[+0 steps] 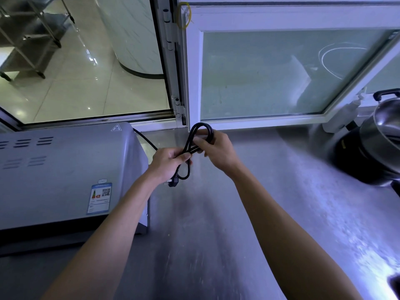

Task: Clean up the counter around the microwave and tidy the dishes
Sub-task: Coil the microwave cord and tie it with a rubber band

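A grey microwave [65, 169] stands on the steel counter [270, 191] at the left. Its black power cord [201, 127] runs from behind the microwave and is folded into loops above the counter. My left hand [167, 162] grips the lower part of the looped cord, and the plug [173, 182] hangs just below that hand. My right hand [216, 150] holds the upper loops, fingers curled round them.
A white-framed glass window [270, 72] stands behind the counter, and an open section at the left looks onto a tiled floor with a metal trolley [28, 35]. A steel pot on a black cooker [381, 135] sits at the right edge.
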A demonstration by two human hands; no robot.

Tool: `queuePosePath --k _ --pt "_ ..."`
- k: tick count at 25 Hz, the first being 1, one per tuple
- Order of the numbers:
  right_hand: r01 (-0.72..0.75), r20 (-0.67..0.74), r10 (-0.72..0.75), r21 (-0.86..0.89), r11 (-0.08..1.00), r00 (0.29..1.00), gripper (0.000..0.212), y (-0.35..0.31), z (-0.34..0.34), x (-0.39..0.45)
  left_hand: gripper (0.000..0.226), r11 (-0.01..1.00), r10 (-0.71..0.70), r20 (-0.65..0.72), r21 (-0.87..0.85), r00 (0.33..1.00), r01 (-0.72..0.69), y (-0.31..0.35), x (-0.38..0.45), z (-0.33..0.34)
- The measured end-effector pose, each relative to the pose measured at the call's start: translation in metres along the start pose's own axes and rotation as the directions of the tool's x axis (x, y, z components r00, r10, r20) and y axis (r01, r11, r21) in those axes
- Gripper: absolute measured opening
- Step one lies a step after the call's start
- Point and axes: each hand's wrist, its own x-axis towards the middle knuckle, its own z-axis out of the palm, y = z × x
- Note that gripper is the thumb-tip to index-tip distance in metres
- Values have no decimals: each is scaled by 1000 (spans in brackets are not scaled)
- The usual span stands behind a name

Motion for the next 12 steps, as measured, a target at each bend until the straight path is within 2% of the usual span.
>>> queuePosePath --k 7,12 --pt "3 168 -21 109 994 986 14 -5 0 7 18 990 40 190 -138 981 -14 0 -3 -16" --pt "-17 191 -2 97 995 982 15 -2 0 13 18 991 29 169 -137 985 -5 -5 -4 -20"
